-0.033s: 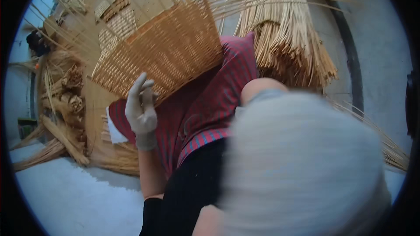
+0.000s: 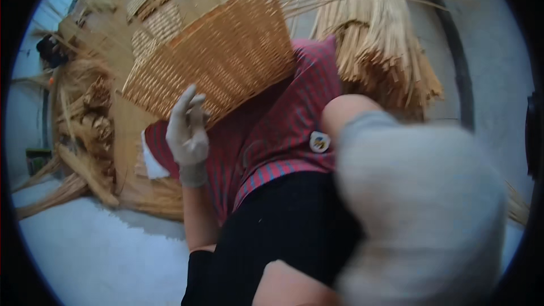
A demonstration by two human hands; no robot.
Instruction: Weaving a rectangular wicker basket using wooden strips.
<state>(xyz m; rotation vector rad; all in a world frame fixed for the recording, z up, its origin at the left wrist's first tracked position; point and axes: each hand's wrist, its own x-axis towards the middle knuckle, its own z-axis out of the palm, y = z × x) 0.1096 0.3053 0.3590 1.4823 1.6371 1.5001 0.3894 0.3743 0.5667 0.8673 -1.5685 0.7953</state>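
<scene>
A woven wicker panel (image 2: 212, 59), tan and seemingly part of a basket, leans over the striped red and blue cloth (image 2: 266, 130) on my lap. Long loose rods stick out past its upper edges. My left hand (image 2: 190, 133), in a pale glove, is raised beside the panel's lower edge with its fingers apart; I cannot tell if they touch the weave. Large and blurred, my right hand (image 2: 422, 204) in a similar glove is lifted close to the camera at the lower right. Its fingers cannot be made out, nor whether it holds anything.
A thick bundle of pale rods (image 2: 377, 39) lies at the upper right. Tied bundles of fibre and sticks (image 2: 93, 124) are piled at the left. Small woven pieces (image 2: 156, 3) rest on the brown board (image 2: 127, 153) beyond the panel.
My right hand has shifted to the right, uncovering more of the black clothing and a round white badge on the cloth. The whole view has moved slightly; my left hand keeps its pose.
</scene>
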